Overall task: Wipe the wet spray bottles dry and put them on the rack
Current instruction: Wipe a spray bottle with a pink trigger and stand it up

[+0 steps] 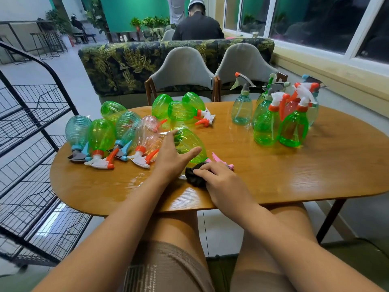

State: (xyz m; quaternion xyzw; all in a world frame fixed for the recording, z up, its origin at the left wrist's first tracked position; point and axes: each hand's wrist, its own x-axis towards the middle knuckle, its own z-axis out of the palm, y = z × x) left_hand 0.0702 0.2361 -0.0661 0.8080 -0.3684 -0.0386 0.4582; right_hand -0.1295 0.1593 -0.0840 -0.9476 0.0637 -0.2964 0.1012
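Observation:
A green spray bottle with a pink trigger [192, 144] lies on its side on the wooden table [294, 175]. My left hand [172, 157] reaches over it with fingers spread, touching its body. My right hand [219, 180] grips a dark cloth [194, 175] against the table just in front of the bottle's pink nozzle. Several more bottles lie on the left part of the table [101, 135], and several stand upright at the right [292, 127]. Water glistens on the tabletop near my left wrist. The black wire rack [31, 144] stands left of the table.
Two grey chairs [181, 70] stand across the table, a leaf-patterned sofa behind them. A person in black sits with their back to me beyond the sofa. Windows run along the right wall. My knees are under the table's near edge.

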